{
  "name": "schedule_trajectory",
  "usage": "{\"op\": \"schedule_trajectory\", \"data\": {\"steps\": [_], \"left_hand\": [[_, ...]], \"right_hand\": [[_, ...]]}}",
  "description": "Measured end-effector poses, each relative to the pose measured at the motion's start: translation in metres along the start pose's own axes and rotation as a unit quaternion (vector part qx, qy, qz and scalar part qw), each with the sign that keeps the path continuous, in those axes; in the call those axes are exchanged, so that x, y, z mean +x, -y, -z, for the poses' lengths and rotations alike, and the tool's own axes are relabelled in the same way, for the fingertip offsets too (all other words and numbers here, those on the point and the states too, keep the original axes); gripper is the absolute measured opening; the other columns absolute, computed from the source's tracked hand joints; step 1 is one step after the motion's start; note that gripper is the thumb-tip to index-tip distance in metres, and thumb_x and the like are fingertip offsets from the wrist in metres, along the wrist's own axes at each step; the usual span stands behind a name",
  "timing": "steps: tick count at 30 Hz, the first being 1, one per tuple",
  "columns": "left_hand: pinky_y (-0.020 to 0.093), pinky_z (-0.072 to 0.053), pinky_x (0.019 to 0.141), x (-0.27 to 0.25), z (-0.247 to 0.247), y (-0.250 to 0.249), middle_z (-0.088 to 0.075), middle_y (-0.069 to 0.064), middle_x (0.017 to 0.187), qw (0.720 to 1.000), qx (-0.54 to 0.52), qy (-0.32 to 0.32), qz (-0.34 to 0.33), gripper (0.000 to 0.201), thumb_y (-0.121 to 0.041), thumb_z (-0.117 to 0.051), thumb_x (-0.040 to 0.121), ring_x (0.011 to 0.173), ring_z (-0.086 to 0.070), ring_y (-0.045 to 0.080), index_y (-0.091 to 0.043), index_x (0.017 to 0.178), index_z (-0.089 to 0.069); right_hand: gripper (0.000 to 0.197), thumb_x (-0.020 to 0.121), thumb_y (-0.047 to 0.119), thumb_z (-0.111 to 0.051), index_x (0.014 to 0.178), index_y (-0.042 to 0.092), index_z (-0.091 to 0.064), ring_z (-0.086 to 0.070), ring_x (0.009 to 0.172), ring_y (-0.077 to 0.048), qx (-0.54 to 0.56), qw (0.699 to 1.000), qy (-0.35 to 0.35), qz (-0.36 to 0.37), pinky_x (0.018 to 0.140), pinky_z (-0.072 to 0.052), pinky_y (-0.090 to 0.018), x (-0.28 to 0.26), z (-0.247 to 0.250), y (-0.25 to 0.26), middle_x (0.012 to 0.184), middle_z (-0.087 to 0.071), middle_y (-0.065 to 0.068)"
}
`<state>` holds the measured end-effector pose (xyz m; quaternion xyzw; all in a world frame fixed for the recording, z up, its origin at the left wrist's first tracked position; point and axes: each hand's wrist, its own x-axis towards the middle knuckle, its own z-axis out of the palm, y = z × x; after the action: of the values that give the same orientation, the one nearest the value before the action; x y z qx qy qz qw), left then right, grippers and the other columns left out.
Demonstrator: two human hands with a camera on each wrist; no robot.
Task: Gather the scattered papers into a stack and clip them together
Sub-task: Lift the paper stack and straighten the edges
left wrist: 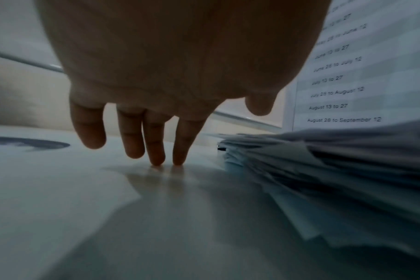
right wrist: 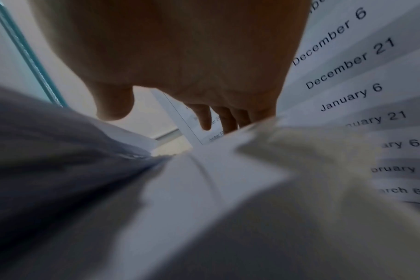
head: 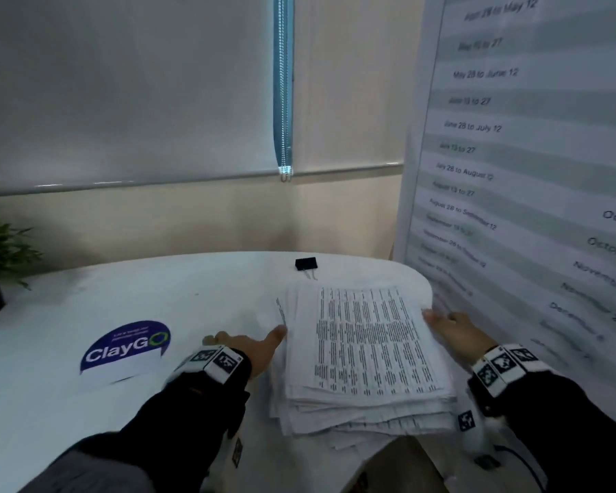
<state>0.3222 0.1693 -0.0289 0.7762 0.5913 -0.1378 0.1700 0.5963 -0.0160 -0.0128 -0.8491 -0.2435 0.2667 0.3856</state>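
Sleeves: dark, nearest the head camera, each wrist wearing a white band with black-and-white markers.
Left hand: fingers straight and spread, two fingertips pressing the counter, thumb against the left edge of the papers.
Right hand: at the right edge of the papers, fingers extended down beside it; whether they grip cannot be told.
Papers: printed sheets in a rough, uneven stack at the counter's right side, between both hands, near edges fanned.
Clip: black, on the counter just beyond the stack, apart from it.
Sticker: "ClayGO" label, left of the left hand.
Plant: far left.
Chart: date list standing at right.
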Motion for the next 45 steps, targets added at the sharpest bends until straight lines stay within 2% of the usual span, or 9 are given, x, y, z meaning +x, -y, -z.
{"op": "schedule_trajectory", "data": {"steps": [4,11,15,18,20,25,29,38,45], "left_hand": [[0.045,-0.02,0.114,0.01,-0.011,-0.021,-0.027,0.018,0.15,0.999,-0.024,0.008,-0.02,0.106,-0.09,-0.011,0.072,0.137,-0.024,0.038,-0.019,0.148,-0.033],[0.038,-0.045,0.1,-0.001,-0.014,-0.048,-0.055,0.013,0.134,0.985,-0.144,-0.003,-0.094,0.106,-0.084,-0.044,0.056,0.119,-0.055,0.031,-0.013,0.134,-0.051],[0.035,-0.047,0.097,-0.017,-0.023,-0.055,-0.056,0.01,0.131,0.956,-0.256,-0.001,-0.144,0.061,-0.047,-0.066,0.083,0.118,-0.055,0.028,-0.011,0.129,-0.047],[0.032,-0.046,0.095,-0.023,-0.03,-0.047,-0.054,0.011,0.128,0.945,-0.297,-0.001,-0.136,0.054,-0.032,-0.069,0.084,0.115,-0.054,0.028,-0.009,0.126,-0.042],[0.027,-0.045,0.088,-0.027,-0.031,-0.03,-0.055,0.011,0.122,0.928,-0.353,0.007,-0.119,0.058,-0.029,-0.074,0.081,0.111,-0.055,0.026,-0.006,0.124,-0.043],[0.041,-0.054,0.088,-0.045,-0.019,0.035,-0.062,0.016,0.12,0.764,-0.638,0.0,-0.096,0.1,-0.039,-0.095,0.046,0.102,-0.064,0.029,-0.001,0.123,-0.043],[0.039,-0.058,0.081,-0.081,0.015,0.105,-0.072,0.012,0.112,0.656,-0.729,-0.028,-0.192,0.106,-0.044,-0.096,0.023,0.098,-0.07,0.029,-0.012,0.118,-0.062],[0.028,-0.056,0.075,-0.178,0.036,0.229,-0.076,-0.008,0.095,0.668,-0.641,-0.334,-0.178,0.043,-0.023,-0.088,0.061,0.087,-0.072,0.011,-0.021,0.1,-0.069],[0.014,-0.054,0.063,-0.205,0.014,0.266,-0.076,-0.012,0.092,0.687,-0.627,-0.307,-0.202,0.05,-0.005,-0.083,0.06,0.084,-0.071,0.004,-0.018,0.105,-0.065]], "right_hand": [[0.105,0.051,0.077,-0.071,0.134,0.016,-0.051,-0.055,0.121,-0.027,0.115,0.986,0.11,-0.049,0.112,-0.031,-0.047,0.026,-0.011,-0.021,0.132,-0.058,-0.009],[0.035,0.087,0.025,-0.061,0.115,0.005,-0.062,-0.072,0.085,-0.025,0.215,0.95,0.221,-0.044,0.081,-0.057,-0.038,0.008,-0.012,-0.013,0.096,-0.074,-0.013],[0.059,0.065,0.011,-0.082,0.119,0.002,-0.06,-0.072,0.084,-0.025,0.218,0.95,0.224,-0.011,0.065,-0.06,-0.034,-0.013,-0.007,-0.017,0.099,-0.073,-0.013],[0.087,0.032,0.017,-0.093,0.113,0.003,-0.064,-0.071,0.089,-0.031,0.204,0.955,0.215,0.016,0.079,-0.057,-0.043,-0.03,-0.01,-0.008,0.102,-0.072,-0.016],[0.083,0.035,0.019,-0.09,0.113,0.007,-0.064,-0.07,0.094,-0.03,0.187,0.962,0.176,0.092,0.086,-0.052,-0.048,-0.049,-0.014,0.008,0.105,-0.072,-0.013],[0.077,0.056,0.018,-0.084,0.127,0.022,-0.054,-0.066,0.106,-0.022,0.221,0.923,0.169,0.265,0.086,-0.053,-0.04,-0.105,-0.028,0.057,0.115,-0.069,-0.002],[0.064,0.067,-0.003,-0.075,0.124,0.019,-0.054,-0.068,0.099,-0.014,0.241,0.872,0.215,0.368,0.071,-0.055,-0.021,-0.146,-0.052,0.101,0.11,-0.071,0.002],[0.05,0.074,0.017,-0.072,0.12,0.018,-0.054,-0.062,0.095,0.007,0.253,0.864,0.168,0.401,0.08,-0.056,-0.022,-0.197,-0.179,0.131,0.103,-0.068,0.016],[0.064,0.065,0.016,-0.076,0.116,0.038,-0.044,-0.063,0.102,0.0,0.275,0.848,0.232,0.389,0.078,-0.055,-0.02,-0.218,-0.217,0.131,0.106,-0.066,0.023]]}}
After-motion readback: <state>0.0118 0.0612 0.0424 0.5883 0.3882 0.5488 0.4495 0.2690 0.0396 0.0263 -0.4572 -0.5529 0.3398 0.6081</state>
